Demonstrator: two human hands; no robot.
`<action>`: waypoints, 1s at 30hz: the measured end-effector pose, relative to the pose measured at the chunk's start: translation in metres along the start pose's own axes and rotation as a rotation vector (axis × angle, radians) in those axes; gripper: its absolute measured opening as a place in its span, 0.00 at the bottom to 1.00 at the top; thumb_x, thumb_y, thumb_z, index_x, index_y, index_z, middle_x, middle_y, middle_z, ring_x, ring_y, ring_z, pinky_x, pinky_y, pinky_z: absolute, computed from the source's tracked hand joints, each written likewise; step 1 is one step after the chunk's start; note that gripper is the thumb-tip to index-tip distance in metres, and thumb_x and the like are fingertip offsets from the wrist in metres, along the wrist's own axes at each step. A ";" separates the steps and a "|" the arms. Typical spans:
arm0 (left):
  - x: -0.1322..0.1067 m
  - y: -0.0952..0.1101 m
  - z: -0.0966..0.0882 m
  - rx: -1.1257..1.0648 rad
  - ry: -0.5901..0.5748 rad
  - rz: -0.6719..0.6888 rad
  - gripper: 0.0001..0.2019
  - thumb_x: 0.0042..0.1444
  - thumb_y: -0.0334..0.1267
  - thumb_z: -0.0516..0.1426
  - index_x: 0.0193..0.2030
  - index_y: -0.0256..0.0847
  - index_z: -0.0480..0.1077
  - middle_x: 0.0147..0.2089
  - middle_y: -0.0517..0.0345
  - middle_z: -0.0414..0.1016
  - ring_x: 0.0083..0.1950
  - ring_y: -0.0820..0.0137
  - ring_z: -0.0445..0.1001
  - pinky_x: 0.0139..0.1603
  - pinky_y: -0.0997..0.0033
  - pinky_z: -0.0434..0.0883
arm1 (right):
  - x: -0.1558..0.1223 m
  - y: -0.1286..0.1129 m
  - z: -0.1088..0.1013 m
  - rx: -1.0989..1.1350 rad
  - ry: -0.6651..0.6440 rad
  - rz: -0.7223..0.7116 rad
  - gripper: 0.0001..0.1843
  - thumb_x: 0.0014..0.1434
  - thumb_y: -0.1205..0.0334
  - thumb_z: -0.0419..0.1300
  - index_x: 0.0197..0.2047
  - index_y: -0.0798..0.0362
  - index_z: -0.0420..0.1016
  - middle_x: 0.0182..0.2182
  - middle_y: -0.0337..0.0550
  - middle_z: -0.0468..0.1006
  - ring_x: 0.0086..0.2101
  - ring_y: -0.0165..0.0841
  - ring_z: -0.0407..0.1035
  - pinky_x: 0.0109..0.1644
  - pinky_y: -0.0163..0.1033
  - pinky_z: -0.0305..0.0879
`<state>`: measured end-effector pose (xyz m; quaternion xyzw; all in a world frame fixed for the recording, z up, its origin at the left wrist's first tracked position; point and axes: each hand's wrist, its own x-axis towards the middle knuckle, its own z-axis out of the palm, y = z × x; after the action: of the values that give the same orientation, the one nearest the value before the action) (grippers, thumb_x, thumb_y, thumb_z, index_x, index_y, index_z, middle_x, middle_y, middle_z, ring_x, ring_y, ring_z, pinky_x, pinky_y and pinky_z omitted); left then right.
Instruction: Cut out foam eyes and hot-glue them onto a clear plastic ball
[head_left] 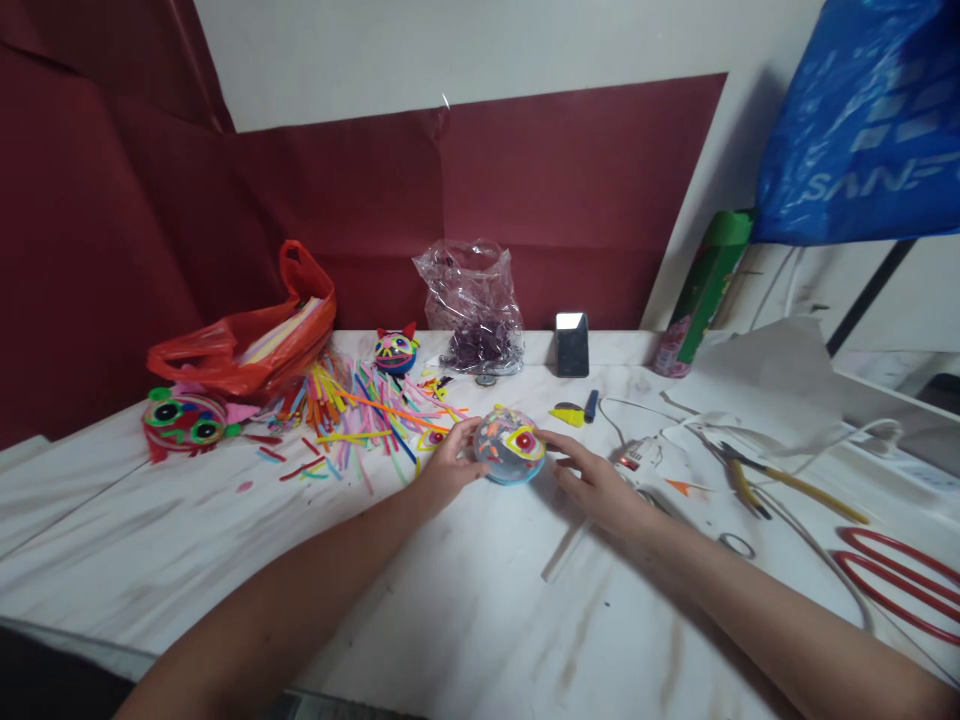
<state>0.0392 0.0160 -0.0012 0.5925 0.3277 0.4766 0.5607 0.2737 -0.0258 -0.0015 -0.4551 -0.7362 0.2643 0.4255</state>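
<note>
A clear rounded ball [501, 462] with a blue lower edge sits between my hands above the marbled table. On its right face is an eye shape in yellow, white and dark pink, and small orange pieces show at its left. My left hand [452, 462] is closed around the ball's left side, with fingers behind and thumb in front. My right hand [592, 480] has its fingers apart, the index fingertip at the ball's right edge. A second yellow eye piece [433, 439] lies just beyond my left hand.
Colourful fuzzy sticks [360, 400] spread at left by a red bag [255, 345] and a decorated green-and-red head [187, 418]. Behind stand a small blue cat-like ball [395, 352], a clear bag [480, 320] and a phone [572, 346]. Pliers [742, 480], cables and a spray can [703, 295] are right.
</note>
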 end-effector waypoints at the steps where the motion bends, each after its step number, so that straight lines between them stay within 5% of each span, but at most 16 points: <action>1: 0.000 0.000 0.000 0.001 -0.003 0.000 0.37 0.34 0.35 0.70 0.55 0.43 0.66 0.60 0.45 0.65 0.63 0.52 0.61 0.54 0.59 0.67 | 0.000 -0.001 0.000 -0.001 -0.001 0.004 0.27 0.57 0.64 0.52 0.61 0.44 0.66 0.60 0.43 0.68 0.59 0.40 0.63 0.60 0.51 0.64; 30: 0.000 0.001 0.002 0.020 0.002 -0.005 0.37 0.34 0.37 0.69 0.55 0.41 0.64 0.59 0.44 0.67 0.62 0.51 0.63 0.54 0.58 0.66 | 0.000 0.000 0.000 -0.008 -0.009 0.032 0.27 0.57 0.65 0.52 0.60 0.45 0.65 0.60 0.43 0.68 0.57 0.41 0.64 0.59 0.50 0.65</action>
<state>0.0405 0.0153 0.0003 0.5969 0.3344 0.4724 0.5557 0.2733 -0.0258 -0.0015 -0.4673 -0.7316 0.2703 0.4162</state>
